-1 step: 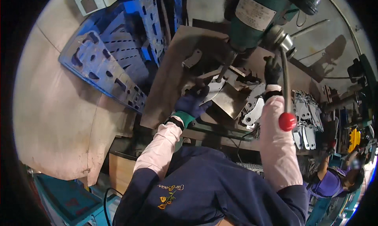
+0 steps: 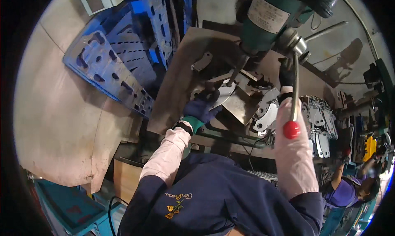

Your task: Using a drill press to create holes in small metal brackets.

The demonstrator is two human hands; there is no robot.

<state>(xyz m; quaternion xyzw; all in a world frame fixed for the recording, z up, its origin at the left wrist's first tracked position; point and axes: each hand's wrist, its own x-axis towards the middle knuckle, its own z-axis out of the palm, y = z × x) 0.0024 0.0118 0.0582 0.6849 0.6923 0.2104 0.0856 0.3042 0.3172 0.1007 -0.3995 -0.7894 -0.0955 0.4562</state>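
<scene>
My left hand (image 2: 200, 107), in a dark blue glove, grips the near-left edge of a flat, curved metal plate (image 2: 225, 93). The plate lies under the drill bit (image 2: 238, 71) of a green drill press (image 2: 263, 20). The bit's tip is at the plate's far edge; whether it touches I cannot tell. My right hand (image 2: 286, 74), in a black glove, is raised beside the feed lever (image 2: 296, 83), which has a red ball knob (image 2: 291, 130). The lever crosses in front of that hand, and the dark fingers are partly hidden, so their hold does not show.
A square metal block (image 2: 240, 106) sits right of the plate. One loose plate (image 2: 201, 62) lies on the worktable (image 2: 168, 100); several more metal plates (image 2: 321, 120) are piled at right. Blue perforated racks (image 2: 111, 67) stand at left. Another person (image 2: 347, 190) works at far right.
The feed lever's red knob has swung slightly left and down. My right hand has shifted a little beside the lever. My left hand stays on the plate.
</scene>
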